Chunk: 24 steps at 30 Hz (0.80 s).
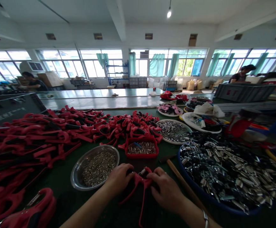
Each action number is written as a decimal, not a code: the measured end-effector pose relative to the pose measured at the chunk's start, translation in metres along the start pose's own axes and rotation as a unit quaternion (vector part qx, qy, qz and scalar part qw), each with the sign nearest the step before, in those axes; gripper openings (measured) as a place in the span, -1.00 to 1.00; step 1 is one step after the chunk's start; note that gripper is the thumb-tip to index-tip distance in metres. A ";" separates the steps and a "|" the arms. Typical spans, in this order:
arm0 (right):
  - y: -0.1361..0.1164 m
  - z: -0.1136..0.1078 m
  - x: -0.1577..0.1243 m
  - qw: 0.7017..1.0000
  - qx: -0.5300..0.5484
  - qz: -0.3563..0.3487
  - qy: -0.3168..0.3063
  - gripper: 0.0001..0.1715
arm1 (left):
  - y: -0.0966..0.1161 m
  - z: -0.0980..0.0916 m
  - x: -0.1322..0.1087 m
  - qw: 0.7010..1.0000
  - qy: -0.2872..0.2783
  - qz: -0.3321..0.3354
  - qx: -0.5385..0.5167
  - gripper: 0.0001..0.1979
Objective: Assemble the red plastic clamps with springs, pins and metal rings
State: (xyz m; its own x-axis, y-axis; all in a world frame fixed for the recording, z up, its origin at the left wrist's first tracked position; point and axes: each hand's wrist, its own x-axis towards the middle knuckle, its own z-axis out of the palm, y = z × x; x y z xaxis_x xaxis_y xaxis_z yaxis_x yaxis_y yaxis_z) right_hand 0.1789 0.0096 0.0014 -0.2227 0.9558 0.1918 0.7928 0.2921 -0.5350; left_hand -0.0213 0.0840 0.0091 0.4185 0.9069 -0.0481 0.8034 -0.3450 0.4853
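Between my two hands is a red plastic clamp (140, 182), its long handles pointing down toward me and a metal spring at its top. My left hand (120, 175) has its fingers closed at the clamp's left jaw. On the other side, my right hand (165, 189) pinches the right jaw. A steel bowl (74, 177) of small metal pins stands just left of my left hand. Beyond both hands sits a red tray (142, 156) of small metal pieces with a blue item on top. A hammer (177, 174) with a wooden handle lies right of my right hand.
Red clamps (64, 126) are heaped across the left and middle. A blue basin (182, 171) of springs and metal parts fills the right. White trays (190, 126) of parts stand behind it. Grey crates (244, 92) flank the table. Two people work in the background.
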 end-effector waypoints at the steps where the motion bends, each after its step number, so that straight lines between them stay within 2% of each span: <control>1: 0.000 -0.001 -0.001 1.000 -0.004 0.002 -0.009 -0.61 | 0.000 0.000 0.000 1.000 0.004 0.000 -0.009 -0.73; 7: 0.008 -0.002 -0.006 0.999 0.001 0.022 -0.036 -0.66 | 0.007 0.000 -0.005 0.999 0.022 -0.003 -0.045 -0.74; 16: 0.009 -0.011 -0.011 0.995 -0.010 0.041 -0.085 -0.66 | 0.008 -0.001 -0.014 0.999 -0.024 0.008 -0.044 -0.77; 19: 0.009 -0.015 -0.012 0.994 -0.015 0.045 -0.100 -0.70 | 0.008 -0.003 -0.005 0.999 -0.041 0.017 -0.020 -0.78; 24: 0.011 -0.016 -0.013 0.993 -0.021 0.045 -0.103 -0.66 | 0.011 -0.002 0.027 0.996 -0.073 0.039 0.040 -0.75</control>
State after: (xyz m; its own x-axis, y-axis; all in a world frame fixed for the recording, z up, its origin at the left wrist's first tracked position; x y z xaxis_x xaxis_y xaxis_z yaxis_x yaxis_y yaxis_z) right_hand 0.1994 -0.0005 0.0058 -0.2568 0.9660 -0.0297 0.8364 0.2068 -0.5075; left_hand -0.0020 0.1053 0.0153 0.5330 0.8342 -0.1416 0.7950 -0.4366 0.4211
